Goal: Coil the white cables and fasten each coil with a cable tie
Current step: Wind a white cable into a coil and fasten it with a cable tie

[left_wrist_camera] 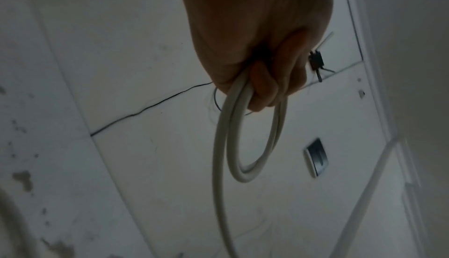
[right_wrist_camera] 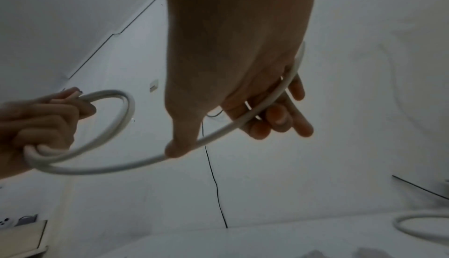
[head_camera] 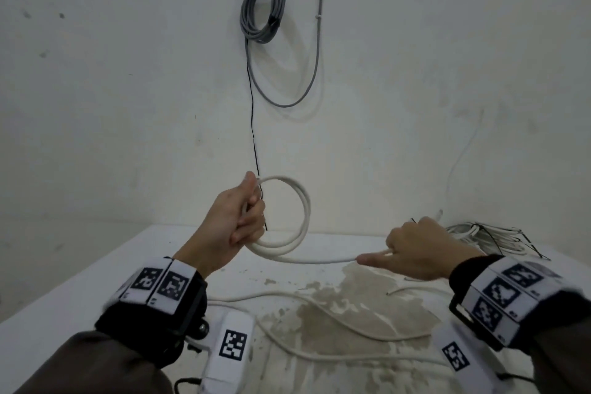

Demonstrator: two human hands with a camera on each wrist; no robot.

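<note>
My left hand (head_camera: 238,217) holds a small coil of white cable (head_camera: 302,217) upright above the table, fingers curled round the loops (left_wrist_camera: 243,127). From the coil's bottom the cable (head_camera: 319,260) runs right to my right hand (head_camera: 412,246), whose thumb and curled fingers hold it (right_wrist_camera: 243,120). In the right wrist view the strand passes between thumb and fingers, and the left hand (right_wrist_camera: 41,120) with the coil (right_wrist_camera: 123,108) shows at the left. The rest of the cable (head_camera: 335,317) trails loose across the table in front of me.
A pile of white cable coils with black ties (head_camera: 489,238) lies at the table's back right. A grey cable coil (head_camera: 262,6) hangs on the wall, and a thin black wire (head_camera: 254,137) runs down it. The stained white table (head_camera: 96,281) meets the wall behind.
</note>
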